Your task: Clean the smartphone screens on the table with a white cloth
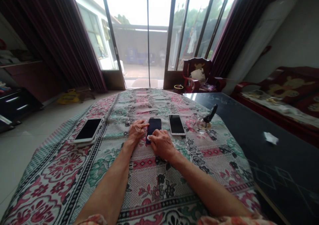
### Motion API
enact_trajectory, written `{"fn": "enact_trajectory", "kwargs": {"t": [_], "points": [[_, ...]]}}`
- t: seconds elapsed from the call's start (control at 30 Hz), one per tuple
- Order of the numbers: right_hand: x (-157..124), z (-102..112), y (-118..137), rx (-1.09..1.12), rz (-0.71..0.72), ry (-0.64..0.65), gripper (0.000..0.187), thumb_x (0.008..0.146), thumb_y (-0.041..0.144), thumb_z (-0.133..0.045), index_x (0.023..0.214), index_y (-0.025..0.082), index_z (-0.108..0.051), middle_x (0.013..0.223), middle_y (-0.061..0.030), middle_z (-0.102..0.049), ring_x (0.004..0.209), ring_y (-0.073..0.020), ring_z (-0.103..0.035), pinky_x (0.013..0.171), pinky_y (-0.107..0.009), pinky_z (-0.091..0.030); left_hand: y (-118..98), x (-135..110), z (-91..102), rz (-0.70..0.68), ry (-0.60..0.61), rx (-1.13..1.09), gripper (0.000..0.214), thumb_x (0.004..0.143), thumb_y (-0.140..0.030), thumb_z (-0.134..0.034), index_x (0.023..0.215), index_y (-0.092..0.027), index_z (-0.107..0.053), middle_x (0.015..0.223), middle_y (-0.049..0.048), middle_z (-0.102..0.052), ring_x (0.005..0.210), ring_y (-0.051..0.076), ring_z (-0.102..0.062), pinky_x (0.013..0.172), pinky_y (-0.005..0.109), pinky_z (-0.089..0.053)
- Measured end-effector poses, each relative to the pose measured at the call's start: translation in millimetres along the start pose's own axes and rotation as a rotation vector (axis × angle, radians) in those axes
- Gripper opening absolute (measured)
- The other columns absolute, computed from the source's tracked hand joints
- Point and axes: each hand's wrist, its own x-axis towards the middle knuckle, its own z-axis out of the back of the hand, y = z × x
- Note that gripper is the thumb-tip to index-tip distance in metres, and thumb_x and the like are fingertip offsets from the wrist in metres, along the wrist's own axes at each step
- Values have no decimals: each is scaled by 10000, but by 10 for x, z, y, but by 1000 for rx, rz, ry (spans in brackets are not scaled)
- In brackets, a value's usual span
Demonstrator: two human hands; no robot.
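A dark smartphone (154, 123) lies face up on the patterned tablecloth in front of me. My left hand (136, 130) rests at its left side, index finger stretched out and touching the phone's edge. Over the lower part of the phone is my right hand (160, 141), its fingers closed on a small white wad (149, 137), which is mostly hidden by the fingers. Just to the right lies a white-framed smartphone (176, 124), screen dark. Farther left, a white tablet (88, 130) sits on top of another pale flat thing.
A clear glass dish (202, 126) with a black object (210, 114) standing in it is on the right of the tablecloth (149, 175). Beside this table is a dark glossy table (281, 158) bearing a crumpled white tissue (270, 138). A wooden armchair (198, 63) stands near the glass doors.
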Motion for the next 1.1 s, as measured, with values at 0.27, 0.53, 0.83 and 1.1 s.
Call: {"fn": "enact_trajectory", "kwargs": {"t": [0.27,0.53,0.83,1.1], "points": [[-67,9,-252,-14,-265,-51,223,907,206,-500,1021,225,-690,983,-67,-624,886,-198,-565,784,-317,-347,-29,-14,8,10,-23,-15,437,763,-74,-456,1008,-269,-760,1243,25,-658,1204,208,-543,1102,380,-368],[-37,-67,-257,25,-274,-45,232,925,154,-447,1057,181,-636,1028,-84,-655,957,-194,-580,831,-295,-345,-5,-28,110,-59,110,-26,423,690,-203,-648,1105,-255,-714,1348,59,-581,1296,287,-461,1115,433,-342],[2,-70,-218,14,-280,-48,214,917,161,-464,1043,181,-636,1031,-90,-682,954,-211,-587,819,-314,-321,65,-10,192,-113,217,-81,604,583,-151,-676,1177,-259,-670,1421,65,-512,1350,320,-398,1138,446,-310],[51,-128,-205,93,-217,-90,218,925,146,-459,1044,191,-636,1056,-66,-669,992,-196,-579,859,-295,-340,73,-3,330,-186,185,-217,453,663,-111,-591,1091,-222,-689,1304,31,-606,1233,213,-522,1092,334,-395]]}}
